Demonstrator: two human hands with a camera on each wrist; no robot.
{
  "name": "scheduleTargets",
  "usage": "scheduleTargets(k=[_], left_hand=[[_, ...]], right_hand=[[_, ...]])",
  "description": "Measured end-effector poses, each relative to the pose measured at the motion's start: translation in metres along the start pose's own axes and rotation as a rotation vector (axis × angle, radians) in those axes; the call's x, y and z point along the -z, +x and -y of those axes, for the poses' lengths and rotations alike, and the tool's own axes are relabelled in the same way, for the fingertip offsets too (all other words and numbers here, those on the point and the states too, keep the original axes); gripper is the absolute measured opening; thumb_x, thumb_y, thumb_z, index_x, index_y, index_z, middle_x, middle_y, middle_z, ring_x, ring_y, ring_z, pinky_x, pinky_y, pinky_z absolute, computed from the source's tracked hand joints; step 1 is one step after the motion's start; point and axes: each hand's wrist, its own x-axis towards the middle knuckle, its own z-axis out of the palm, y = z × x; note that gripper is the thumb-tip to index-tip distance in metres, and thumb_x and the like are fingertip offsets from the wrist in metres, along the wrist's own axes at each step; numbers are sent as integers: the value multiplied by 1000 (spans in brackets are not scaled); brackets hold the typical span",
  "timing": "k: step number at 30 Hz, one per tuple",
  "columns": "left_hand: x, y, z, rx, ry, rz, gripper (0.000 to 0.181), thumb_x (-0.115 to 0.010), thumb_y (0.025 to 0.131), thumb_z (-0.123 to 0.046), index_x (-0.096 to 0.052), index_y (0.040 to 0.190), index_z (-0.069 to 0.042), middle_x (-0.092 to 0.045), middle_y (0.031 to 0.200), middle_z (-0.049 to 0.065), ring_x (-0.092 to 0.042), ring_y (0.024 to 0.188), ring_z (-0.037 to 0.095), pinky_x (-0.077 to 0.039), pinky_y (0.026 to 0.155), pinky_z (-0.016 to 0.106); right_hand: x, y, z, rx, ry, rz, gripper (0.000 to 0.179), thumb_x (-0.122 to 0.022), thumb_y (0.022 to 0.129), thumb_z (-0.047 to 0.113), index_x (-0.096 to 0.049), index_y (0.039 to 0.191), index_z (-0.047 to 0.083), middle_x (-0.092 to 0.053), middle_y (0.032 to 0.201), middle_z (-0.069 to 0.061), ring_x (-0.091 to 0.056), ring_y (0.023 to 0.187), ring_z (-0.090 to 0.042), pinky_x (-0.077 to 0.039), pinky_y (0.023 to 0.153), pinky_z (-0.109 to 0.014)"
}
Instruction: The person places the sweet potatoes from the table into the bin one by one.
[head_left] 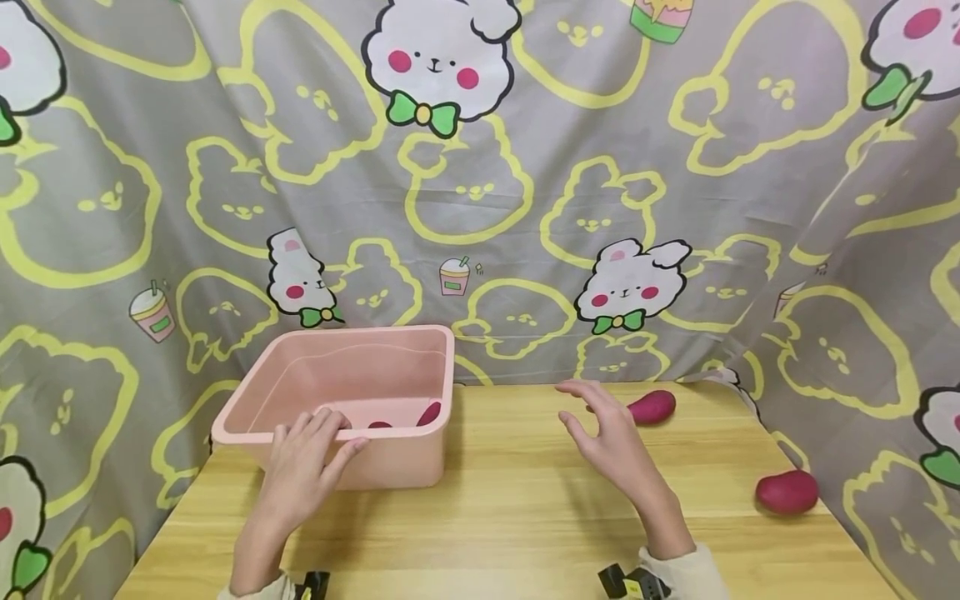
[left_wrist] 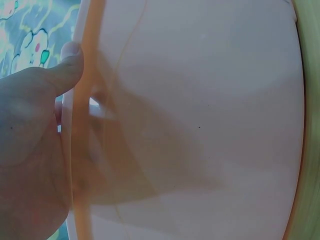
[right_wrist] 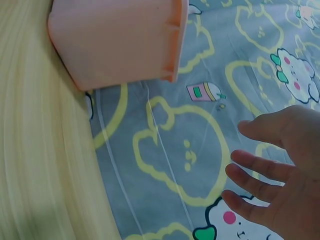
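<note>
My left hand (head_left: 302, 471) grips the near rim of a pink plastic basin (head_left: 397, 460), fingers over the edge and thumb on the outer side. The left wrist view shows the thumb (left_wrist: 70, 65) against the rim, beside the basin's wall. Inside lie purple-red sweet potatoes, one (head_left: 430, 414) by the right wall and another (head_left: 380, 425) mostly hidden by the front rim. Over the table, my right hand (head_left: 617, 442) holds nothing, its fingers spread and loosely bent. It partly overlaps a sweet potato (head_left: 656, 407) at the back of the table in the head view.
Another sweet potato (head_left: 787, 492) lies near the right edge of the wooden table (head_left: 510, 533). A grey curtain (head_left: 510, 250) with cartoon prints hangs behind the table and along both sides.
</note>
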Motion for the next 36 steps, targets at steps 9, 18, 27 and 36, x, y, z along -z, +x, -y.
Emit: scheduleTargets(k=[9, 18, 27, 36], left_hand=[[1, 1, -1, 5, -2, 12, 21, -71, 97, -35, -60, 97, -17, -59, 94, -5, -51, 90, 21, -24, 73, 40], [4, 2, 2, 6, -3, 4, 20, -72, 96, -33, -60, 97, -18, -59, 93, -5, -51, 89, 21, -24, 73, 40], [4, 3, 0, -4, -5, 5, 21, -72, 95, -33, -59, 96, -18, -56, 91, -6, -50, 87, 20, -24, 72, 40], [2, 3, 0, 1, -12, 8, 21, -72, 96, -33, -59, 97, -17, -57, 92, -5, -49, 87, 21, -24, 73, 40]], right_hand=[[19, -2, -17, -20, -68, -33, 41, -77, 89, 1, -66, 128, 6, -65, 128, -9, -62, 113, -28, -52, 86, -48], [38, -5, -30, -74, -94, -82, 40, -76, 89, -2, -66, 127, 5, -65, 126, -14, -62, 107, -31, -47, 86, -48], [64, -15, -49, -179, -146, -108, 39, -74, 91, 1, -65, 130, 3, -63, 123, -19, -61, 97, -31, -46, 80, -41], [89, -31, -69, -332, -149, -89, 40, -68, 99, 13, -59, 136, 2, -52, 135, -27, -52, 121, -47, -43, 88, -65]])
